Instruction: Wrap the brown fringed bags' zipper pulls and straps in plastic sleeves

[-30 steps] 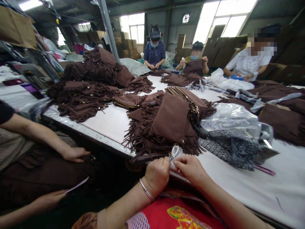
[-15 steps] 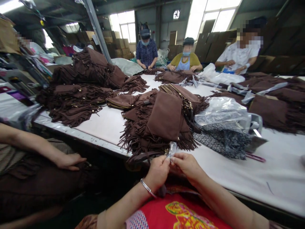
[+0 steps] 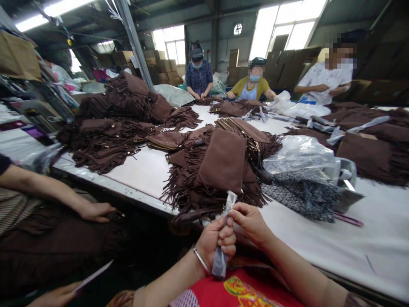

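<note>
- The thing in hand is a narrow clear plastic sleeve [image 3: 223, 230], glossy and crinkled, standing nearly upright over the near edge of the table [image 3: 319, 243], just in front of the person's red patterned top [image 3: 243, 290].
- Its upper end pokes up above the fingers beside the fringe of a brown bag, and its lower end hangs out below the fist (what is inside it is too blurred to tell).
- The left hand [image 3: 214, 242] is curled into a fist around the middle of the sleeve, grip pressed together on it, knuckles toward the camera, a thin silver bangle [image 3: 200, 259] at the wrist.
- The right hand [image 3: 251, 221] meets it from the right, thumb and forefinger pinching the sleeve near its top; the forearm runs down to the lower right corner.
- Just beyond the hands lies a pile of brown fringed bags [image 3: 220, 166], a flat flap on top and tassels spilling toward the table edge.
- To its right a crumpled clear plastic bag [image 3: 300, 153] rests on a speckled black-and-white cloth [image 3: 303, 196].
- More brown fringed bags [image 3: 108, 128] are heaped on the far left of the table.
- At left a seated co-worker's hand [image 3: 96, 211] rests on dark brown fabric in the lap.
- Three more people stand at the far end of the table.
</note>
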`<state>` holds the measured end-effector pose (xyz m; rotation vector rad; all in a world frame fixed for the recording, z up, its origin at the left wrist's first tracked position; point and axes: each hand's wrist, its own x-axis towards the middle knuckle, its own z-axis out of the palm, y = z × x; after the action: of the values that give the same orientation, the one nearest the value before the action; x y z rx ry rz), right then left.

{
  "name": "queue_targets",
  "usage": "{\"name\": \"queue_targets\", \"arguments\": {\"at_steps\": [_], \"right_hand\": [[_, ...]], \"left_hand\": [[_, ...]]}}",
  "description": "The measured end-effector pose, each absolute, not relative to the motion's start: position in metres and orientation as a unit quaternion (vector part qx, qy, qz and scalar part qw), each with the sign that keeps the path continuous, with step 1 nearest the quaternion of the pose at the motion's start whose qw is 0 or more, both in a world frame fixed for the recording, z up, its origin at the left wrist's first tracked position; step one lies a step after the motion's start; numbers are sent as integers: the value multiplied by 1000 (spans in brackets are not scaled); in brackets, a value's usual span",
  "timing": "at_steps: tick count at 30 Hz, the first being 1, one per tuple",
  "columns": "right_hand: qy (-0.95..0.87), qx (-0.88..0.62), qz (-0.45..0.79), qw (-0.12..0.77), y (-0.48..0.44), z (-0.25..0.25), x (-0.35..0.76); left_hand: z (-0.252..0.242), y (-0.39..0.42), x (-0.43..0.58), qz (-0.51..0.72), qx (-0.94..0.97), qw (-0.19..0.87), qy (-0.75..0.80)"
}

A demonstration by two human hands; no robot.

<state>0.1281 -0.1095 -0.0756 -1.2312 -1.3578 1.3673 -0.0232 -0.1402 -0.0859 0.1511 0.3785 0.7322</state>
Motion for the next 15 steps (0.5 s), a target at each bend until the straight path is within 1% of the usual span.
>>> {"name": "queue_targets", "arguments": {"at_steps": [4,6,10,13,15], "right_hand": [[-428,-407,675,443,-110,-88,118],[-377,-371,716,456,-109,-92,114],[-318,-336,743,483,-110,-94,111],[-307,-325,765,464,-114,-94,116],[-311,-336,764,454,-120,-95,124]], "left_hand": [[-82,-145,-16,350,40,926,133],[-81,-147,-12,350,25,931,103],[-79,-149,-9,349,18,933,81],[-77,-145,-12,340,49,935,87],[-78,-143,-15,334,102,929,124]]}}
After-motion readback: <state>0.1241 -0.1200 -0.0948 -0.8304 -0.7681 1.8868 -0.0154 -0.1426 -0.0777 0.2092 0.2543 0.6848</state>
